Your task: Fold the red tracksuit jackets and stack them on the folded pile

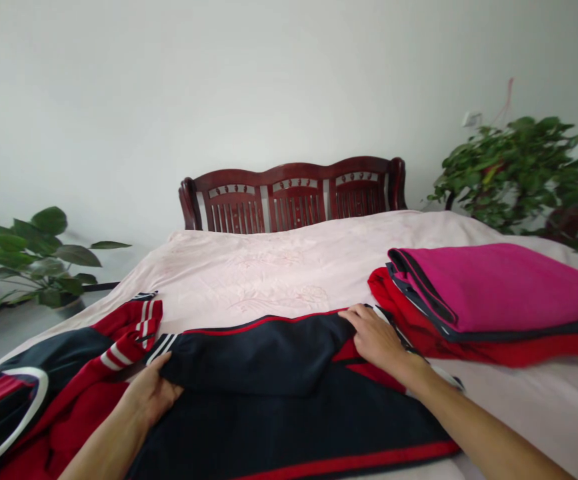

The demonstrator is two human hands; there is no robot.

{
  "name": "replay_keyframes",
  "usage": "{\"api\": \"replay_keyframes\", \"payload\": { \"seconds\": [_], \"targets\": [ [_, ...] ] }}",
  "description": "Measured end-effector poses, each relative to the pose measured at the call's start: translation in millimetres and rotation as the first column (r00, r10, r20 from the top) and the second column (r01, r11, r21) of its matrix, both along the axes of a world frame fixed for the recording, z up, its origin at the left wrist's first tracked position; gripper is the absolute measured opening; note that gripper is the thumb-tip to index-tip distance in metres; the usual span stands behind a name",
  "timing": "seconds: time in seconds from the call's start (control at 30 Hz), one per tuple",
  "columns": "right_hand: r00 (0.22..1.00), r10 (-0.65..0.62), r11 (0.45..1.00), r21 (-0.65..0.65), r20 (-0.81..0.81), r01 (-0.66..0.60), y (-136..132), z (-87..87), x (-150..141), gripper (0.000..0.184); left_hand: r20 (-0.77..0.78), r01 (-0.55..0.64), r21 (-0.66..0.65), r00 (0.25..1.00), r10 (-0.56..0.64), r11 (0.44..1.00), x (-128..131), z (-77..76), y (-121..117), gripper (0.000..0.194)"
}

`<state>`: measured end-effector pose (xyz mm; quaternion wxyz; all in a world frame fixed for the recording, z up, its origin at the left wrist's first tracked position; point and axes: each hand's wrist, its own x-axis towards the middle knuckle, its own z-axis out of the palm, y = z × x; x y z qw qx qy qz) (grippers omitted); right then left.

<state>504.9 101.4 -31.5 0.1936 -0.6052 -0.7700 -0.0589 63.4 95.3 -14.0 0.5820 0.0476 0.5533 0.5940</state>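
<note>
Navy tracksuit garment lies under two hands.

A tracksuit garment is spread across the near part of the bed, and the left hand and right hand are placed on it. A folded stack of clothes is set on the bed to its right. A wooden headboard is behind the bed, with one potted plant beyond the left side and another potted plant beyond the right.
</note>
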Motion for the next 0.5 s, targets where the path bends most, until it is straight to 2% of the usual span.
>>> {"api": "replay_keyframes", "payload": {
  "seconds": [0.1, 0.17, 0.33, 0.5],
  "targets": [
    [0.977, 0.041, 0.999, -0.012, 0.207, -0.04, 11, -2.4, 14, 0.047, -0.012, 0.035, -0.004, 0.999, -0.036, 0.999, -2, -1.7, 1, 0.02],
    [0.964, 0.021, 1.0, -0.019, 0.267, -0.016, 16, -3.2, 21, 0.036, -0.027, 0.06, -0.012, 0.998, -0.061, 0.998, -3, -1.1, 0, 0.018],
    [0.965, -0.079, 0.997, 0.006, 0.25, 0.08, 22, -7.0, 31, 0.032, -0.109, 0.161, -0.028, 0.981, -0.163, 0.987, -10, 2.9, -5, 0.01],
    [0.958, -0.15, 0.986, -0.028, 0.243, 0.161, 20, -2.4, 28, 0.036, -0.267, 0.151, -0.065, 0.95, -0.163, 0.986, -22, 2.3, -5, 0.009]
  ]
}}
